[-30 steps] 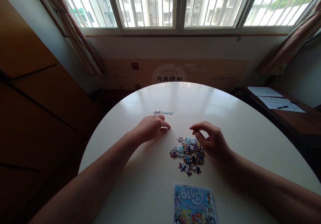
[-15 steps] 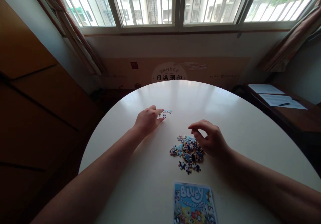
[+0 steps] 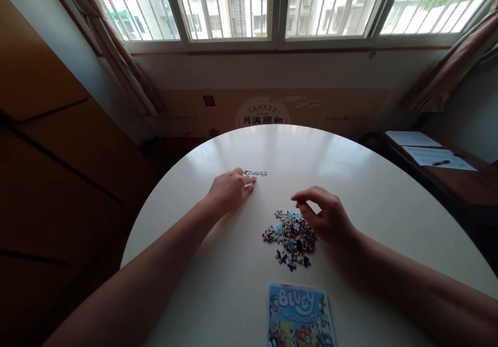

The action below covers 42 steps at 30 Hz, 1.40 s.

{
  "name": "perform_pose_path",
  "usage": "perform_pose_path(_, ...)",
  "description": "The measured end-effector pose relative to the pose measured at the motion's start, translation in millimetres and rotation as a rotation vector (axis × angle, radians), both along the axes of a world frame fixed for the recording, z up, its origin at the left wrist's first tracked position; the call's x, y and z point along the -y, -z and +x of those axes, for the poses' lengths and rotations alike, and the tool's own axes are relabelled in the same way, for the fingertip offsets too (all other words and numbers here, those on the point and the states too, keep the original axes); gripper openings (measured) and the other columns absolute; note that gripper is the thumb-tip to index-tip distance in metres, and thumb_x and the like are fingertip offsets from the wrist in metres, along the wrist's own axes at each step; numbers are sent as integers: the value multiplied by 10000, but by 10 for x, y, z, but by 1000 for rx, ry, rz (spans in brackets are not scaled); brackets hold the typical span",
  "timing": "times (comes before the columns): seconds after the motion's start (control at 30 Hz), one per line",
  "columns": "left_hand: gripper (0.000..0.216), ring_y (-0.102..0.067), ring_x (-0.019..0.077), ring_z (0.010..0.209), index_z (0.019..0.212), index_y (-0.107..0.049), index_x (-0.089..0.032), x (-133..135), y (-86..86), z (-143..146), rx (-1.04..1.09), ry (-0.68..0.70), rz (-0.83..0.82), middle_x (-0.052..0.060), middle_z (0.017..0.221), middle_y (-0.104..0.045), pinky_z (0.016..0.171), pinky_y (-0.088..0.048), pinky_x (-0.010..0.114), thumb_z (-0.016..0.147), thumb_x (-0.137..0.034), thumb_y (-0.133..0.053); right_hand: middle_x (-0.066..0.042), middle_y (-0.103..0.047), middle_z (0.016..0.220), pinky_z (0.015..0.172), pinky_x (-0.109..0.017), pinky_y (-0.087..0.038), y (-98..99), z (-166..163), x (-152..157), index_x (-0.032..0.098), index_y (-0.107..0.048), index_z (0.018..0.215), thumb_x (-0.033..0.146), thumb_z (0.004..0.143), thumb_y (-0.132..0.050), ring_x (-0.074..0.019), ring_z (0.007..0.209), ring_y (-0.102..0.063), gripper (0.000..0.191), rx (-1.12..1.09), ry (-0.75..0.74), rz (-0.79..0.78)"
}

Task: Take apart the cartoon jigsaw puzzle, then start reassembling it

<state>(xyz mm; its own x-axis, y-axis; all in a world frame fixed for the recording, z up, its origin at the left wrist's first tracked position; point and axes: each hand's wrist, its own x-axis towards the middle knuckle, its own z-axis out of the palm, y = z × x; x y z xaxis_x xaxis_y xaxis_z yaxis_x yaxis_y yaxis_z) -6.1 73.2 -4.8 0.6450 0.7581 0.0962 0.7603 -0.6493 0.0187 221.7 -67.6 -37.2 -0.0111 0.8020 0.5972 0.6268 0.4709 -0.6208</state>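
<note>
My left hand [image 3: 229, 190] rests on the white table, its index finger and thumb drawn close at a small jigsaw puzzle piece [image 3: 254, 179]. Just beyond those fingertips lies a short row of joined puzzle pieces [image 3: 260, 173], partly hidden by the hand at its left end. Over the right side of a heap of loose puzzle pieces [image 3: 291, 233] hovers my right hand [image 3: 329, 212], thumb and index finger curled into a pinch. Whatever is between those fingertips, if anything, is too small to make out.
Nearest me on the round white table [image 3: 218, 295] lies a blue picture sheet [image 3: 301, 316] reading "Bluey". Papers [image 3: 438, 157] and a pen are on a dark side table at right. A wooden cabinet [image 3: 50, 155] stands at left, barred windows ahead.
My left index finger has come back from the row toward the thumb, onto the single piece, uncovering more of the row's left end. My right hand has hardly moved.
</note>
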Motion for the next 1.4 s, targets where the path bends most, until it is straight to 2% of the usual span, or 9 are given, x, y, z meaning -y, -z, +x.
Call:
perform_pose_path(0.3, 312, -640, 205, 868, 1212, -705, -337, -57, -22, -58, 0, 34, 3, 56, 1073, -628, 660, -432, 267, 942, -385, -557, -32, -675, 826, 743, -307, -523, 8, 11, -4, 197, -696, 948, 144, 861, -560, -149, 797, -628, 170, 6, -1, -6)
perform_pose_path(0.5, 495, -633, 220, 917, 1389, -548, -284, -35, -43, -87, 1, -12, 58, 74, 1112, -631, 693, -450, 265, 910, -393, -608, -30, -669, 826, 733, -298, -518, -1, 15, 2, 194, -693, 944, 135, 867, -558, -144, 788, -625, 166, 3, 3, 21)
perform_pose_path(0.83, 335, -624, 201, 875, 1236, -682, -314, 33, 27, 12, -12, -20, 5, 69, 1104, -617, 663, -427, 253, 950, -405, -532, -29, -669, 826, 733, -299, -520, -5, 16, -5, 195, -693, 946, 143, 868, -562, -146, 789, -625, 161, 3, 3, 17)
perform_pose_path(1.1, 368, -614, 217, 897, 1265, -672, -318, 18, 31, -6, 8, -31, -3, 72, 1111, -609, 709, -443, 275, 953, -451, -527, -30, -671, 826, 735, -300, -525, 1, 16, 5, 195, -692, 937, 143, 866, -559, -143, 784, -629, 160, 4, 11, 11)
perform_pose_path(1.4, 378, -621, 222, 926, 1290, -643, -300, 43, 23, 9, -4, -36, 14, 75, 1121, -605, 721, -447, 276, 942, -425, -567, -28, -675, 842, 754, -301, -526, 43, 47, -12, 195, -700, 935, 146, 860, -572, -144, 799, -633, 156, -13, 33, 1)
